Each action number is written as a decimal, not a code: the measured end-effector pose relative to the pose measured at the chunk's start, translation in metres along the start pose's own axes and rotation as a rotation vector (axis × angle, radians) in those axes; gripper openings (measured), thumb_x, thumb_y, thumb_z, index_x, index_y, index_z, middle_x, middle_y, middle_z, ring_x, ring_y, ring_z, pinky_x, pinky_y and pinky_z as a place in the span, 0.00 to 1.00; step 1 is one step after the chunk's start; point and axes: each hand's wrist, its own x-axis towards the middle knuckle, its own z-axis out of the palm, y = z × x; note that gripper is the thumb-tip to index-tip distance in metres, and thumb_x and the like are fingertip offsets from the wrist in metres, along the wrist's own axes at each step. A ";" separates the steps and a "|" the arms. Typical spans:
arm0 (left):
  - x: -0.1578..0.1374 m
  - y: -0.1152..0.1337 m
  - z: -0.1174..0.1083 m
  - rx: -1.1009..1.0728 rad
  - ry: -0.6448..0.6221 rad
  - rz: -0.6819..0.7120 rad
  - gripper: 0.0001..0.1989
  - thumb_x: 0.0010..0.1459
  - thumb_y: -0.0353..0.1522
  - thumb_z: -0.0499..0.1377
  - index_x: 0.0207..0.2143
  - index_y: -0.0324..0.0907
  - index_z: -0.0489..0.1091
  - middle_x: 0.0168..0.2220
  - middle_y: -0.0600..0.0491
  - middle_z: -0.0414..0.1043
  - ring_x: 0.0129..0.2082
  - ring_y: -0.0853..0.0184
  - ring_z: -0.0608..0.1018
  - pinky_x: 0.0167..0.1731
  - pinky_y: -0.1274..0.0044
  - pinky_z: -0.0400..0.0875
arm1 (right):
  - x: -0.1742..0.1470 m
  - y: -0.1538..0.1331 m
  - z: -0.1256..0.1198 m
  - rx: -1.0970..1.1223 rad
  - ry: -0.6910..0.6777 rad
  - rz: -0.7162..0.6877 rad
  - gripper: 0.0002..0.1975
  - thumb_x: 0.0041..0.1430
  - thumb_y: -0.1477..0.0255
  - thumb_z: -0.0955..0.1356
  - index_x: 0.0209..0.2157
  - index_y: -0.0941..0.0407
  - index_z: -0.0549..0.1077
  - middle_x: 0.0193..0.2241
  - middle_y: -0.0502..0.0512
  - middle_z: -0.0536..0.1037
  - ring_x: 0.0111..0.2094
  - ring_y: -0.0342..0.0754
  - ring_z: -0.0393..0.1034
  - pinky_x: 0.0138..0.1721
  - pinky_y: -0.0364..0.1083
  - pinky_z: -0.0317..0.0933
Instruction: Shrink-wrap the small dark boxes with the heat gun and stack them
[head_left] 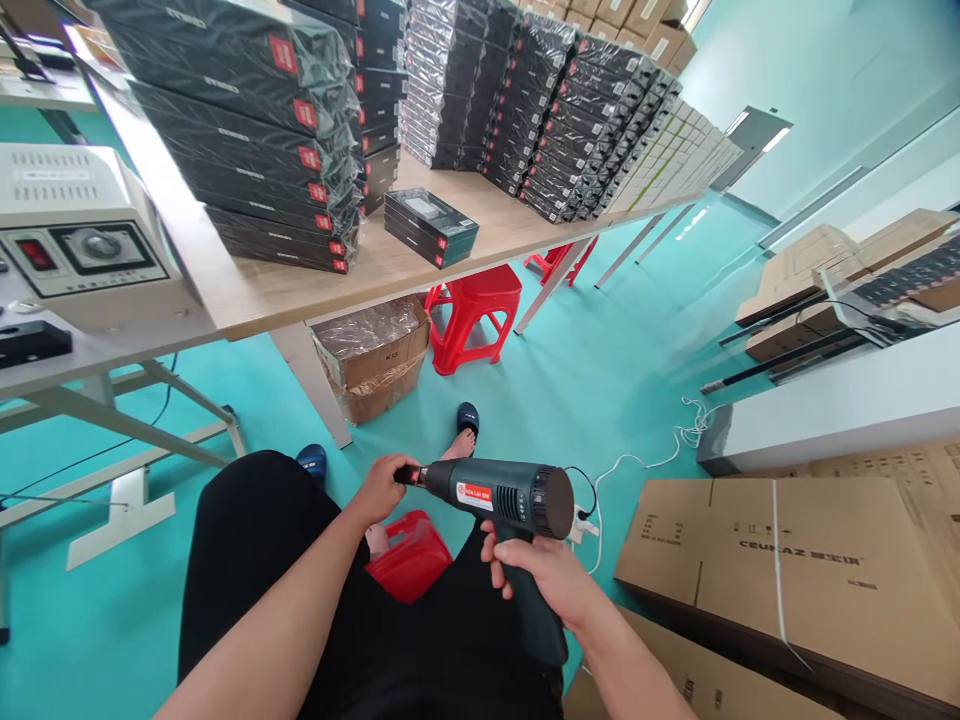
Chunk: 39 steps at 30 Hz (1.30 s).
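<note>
A dark green heat gun (517, 492) with a red and white label is held level over my lap. My right hand (536, 570) wraps round its handle, and its nozzle points left. At the nozzle's tip, my left hand (379, 490) is closed on a small black object (407, 474) with a bit of red on it. Most of that object is hidden by the fingers, so its kind cannot be made out. Whether the nozzle touches it is also unclear.
Stacks of film-wrapped black boxes (247, 130) and a low pair of boxes (431, 225) stand on the wooden table (300, 297). A control machine (82, 235) is at left. Underneath are an open carton (382, 365) and red stool (480, 305). Large cartons (780, 560) lie right, near a white cable (626, 460).
</note>
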 end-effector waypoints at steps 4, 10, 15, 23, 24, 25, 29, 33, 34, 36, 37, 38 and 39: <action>-0.001 -0.002 0.000 0.029 0.005 -0.001 0.27 0.34 0.19 0.50 0.37 0.45 0.75 0.37 0.51 0.74 0.40 0.59 0.72 0.46 0.68 0.62 | 0.004 0.001 0.005 -0.031 -0.044 0.009 0.14 0.49 0.70 0.70 0.40 0.59 0.76 0.31 0.55 0.76 0.25 0.45 0.68 0.26 0.45 0.63; 0.001 -0.005 0.002 0.062 -0.009 -0.005 0.26 0.35 0.19 0.51 0.38 0.44 0.75 0.38 0.52 0.74 0.42 0.60 0.72 0.46 0.69 0.62 | 0.006 0.000 0.006 -0.047 0.033 0.009 0.14 0.50 0.69 0.69 0.39 0.59 0.76 0.30 0.54 0.76 0.25 0.45 0.69 0.26 0.45 0.63; 0.001 -0.007 0.003 0.085 0.023 -0.011 0.27 0.37 0.19 0.51 0.39 0.43 0.74 0.40 0.52 0.74 0.43 0.61 0.72 0.47 0.69 0.63 | 0.007 0.001 0.008 -0.012 0.028 -0.029 0.14 0.50 0.69 0.69 0.39 0.59 0.76 0.32 0.55 0.76 0.26 0.45 0.69 0.26 0.45 0.64; 0.003 -0.007 0.004 -0.003 0.038 -0.034 0.25 0.37 0.19 0.50 0.38 0.42 0.73 0.37 0.52 0.74 0.40 0.62 0.73 0.44 0.71 0.64 | 0.012 0.002 0.012 0.008 0.002 -0.044 0.14 0.50 0.68 0.70 0.39 0.60 0.75 0.31 0.56 0.77 0.26 0.45 0.69 0.26 0.45 0.64; 0.003 -0.007 0.004 -0.018 0.046 -0.049 0.25 0.37 0.19 0.50 0.38 0.42 0.73 0.37 0.52 0.74 0.40 0.62 0.73 0.44 0.71 0.65 | 0.014 0.001 0.011 0.007 0.052 -0.055 0.14 0.50 0.68 0.70 0.39 0.60 0.75 0.31 0.56 0.77 0.26 0.45 0.69 0.26 0.45 0.64; 0.003 -0.007 0.004 -0.032 0.050 -0.063 0.25 0.37 0.19 0.49 0.38 0.41 0.73 0.37 0.52 0.74 0.40 0.62 0.73 0.44 0.70 0.65 | 0.014 0.000 0.009 -0.004 0.106 -0.051 0.15 0.51 0.67 0.70 0.39 0.60 0.75 0.31 0.55 0.76 0.26 0.45 0.69 0.26 0.45 0.65; 0.003 -0.005 0.001 -0.070 0.034 -0.070 0.24 0.36 0.19 0.49 0.37 0.41 0.72 0.35 0.52 0.73 0.38 0.63 0.73 0.42 0.71 0.66 | 0.011 0.000 0.006 -0.034 0.090 0.035 0.14 0.50 0.69 0.70 0.39 0.60 0.75 0.29 0.55 0.77 0.24 0.45 0.69 0.25 0.45 0.64; 0.005 -0.005 0.003 -0.074 0.052 -0.052 0.21 0.39 0.21 0.51 0.37 0.40 0.72 0.35 0.52 0.73 0.38 0.63 0.73 0.42 0.71 0.66 | 0.010 0.007 0.014 0.066 -0.043 -0.031 0.14 0.49 0.69 0.70 0.39 0.61 0.76 0.31 0.56 0.77 0.24 0.44 0.69 0.25 0.44 0.64; 0.004 -0.005 0.003 -0.069 0.054 -0.053 0.21 0.40 0.21 0.51 0.38 0.40 0.72 0.35 0.52 0.73 0.38 0.63 0.73 0.42 0.71 0.66 | 0.011 0.008 0.014 0.083 0.009 -0.062 0.15 0.50 0.69 0.70 0.39 0.61 0.76 0.31 0.56 0.77 0.25 0.44 0.69 0.26 0.44 0.64; 0.003 -0.006 0.003 -0.051 0.048 -0.057 0.23 0.38 0.20 0.50 0.38 0.41 0.72 0.36 0.52 0.73 0.39 0.63 0.73 0.44 0.70 0.66 | 0.014 0.008 0.010 0.084 0.152 -0.082 0.15 0.51 0.68 0.70 0.40 0.60 0.75 0.30 0.55 0.77 0.25 0.45 0.69 0.26 0.45 0.65; 0.002 -0.007 0.002 -0.041 0.048 -0.058 0.24 0.38 0.20 0.49 0.38 0.41 0.72 0.36 0.52 0.73 0.40 0.62 0.73 0.44 0.70 0.65 | 0.015 0.007 0.006 0.071 0.203 -0.065 0.15 0.52 0.68 0.69 0.41 0.60 0.75 0.29 0.55 0.77 0.25 0.45 0.69 0.26 0.45 0.65; 0.002 -0.008 0.001 -0.033 0.046 -0.055 0.25 0.37 0.19 0.49 0.38 0.41 0.72 0.37 0.52 0.73 0.40 0.62 0.73 0.45 0.70 0.65 | 0.014 0.006 0.003 0.052 0.215 -0.036 0.15 0.52 0.68 0.69 0.40 0.60 0.75 0.29 0.55 0.77 0.25 0.45 0.69 0.26 0.45 0.65; 0.002 -0.008 0.001 -0.027 0.047 -0.050 0.25 0.37 0.19 0.49 0.38 0.41 0.72 0.37 0.52 0.73 0.41 0.62 0.73 0.45 0.70 0.65 | 0.013 0.004 0.000 0.034 0.191 -0.003 0.14 0.51 0.68 0.70 0.40 0.60 0.75 0.29 0.55 0.77 0.25 0.45 0.70 0.25 0.45 0.65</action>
